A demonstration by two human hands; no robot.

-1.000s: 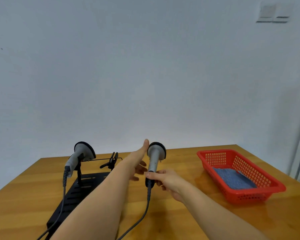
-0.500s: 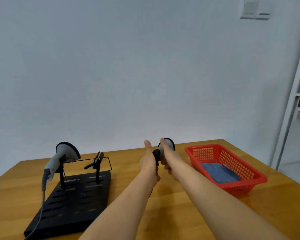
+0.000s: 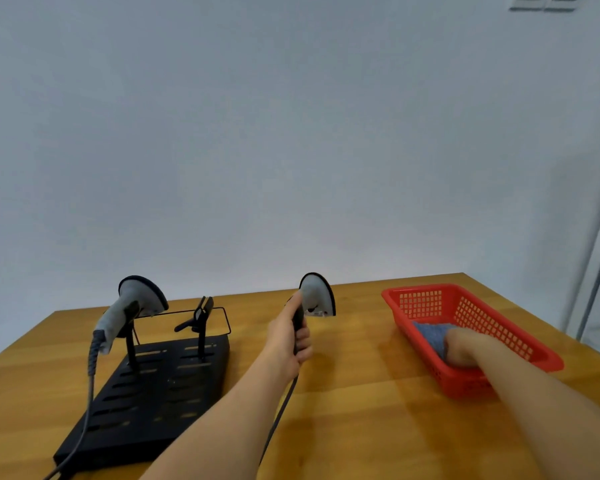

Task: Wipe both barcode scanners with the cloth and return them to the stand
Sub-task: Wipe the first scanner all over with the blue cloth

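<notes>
Centre of frame: we see the left hand (image 3: 289, 341) wrapped round the dark handle of a grey barcode scanner (image 3: 315, 296), head up, raised above the wooden table (image 3: 354, 403); its cable (image 3: 277, 417) trails down toward the lower edge.

Right of frame: the right hand (image 3: 465, 348) is down inside the red basket (image 3: 426, 299), resting on the blue cloth (image 3: 430, 332). The fingers are hidden, so we cannot tell whether they grasp it.

Left of frame: the second scanner (image 3: 132, 306) sits on the near-left post of the black stand (image 3: 153, 393), cord hanging down. The stand's right-hand cradle (image 3: 200, 315) holds nothing.

Upper right: a wall switch plate (image 3: 544, 3).
</notes>
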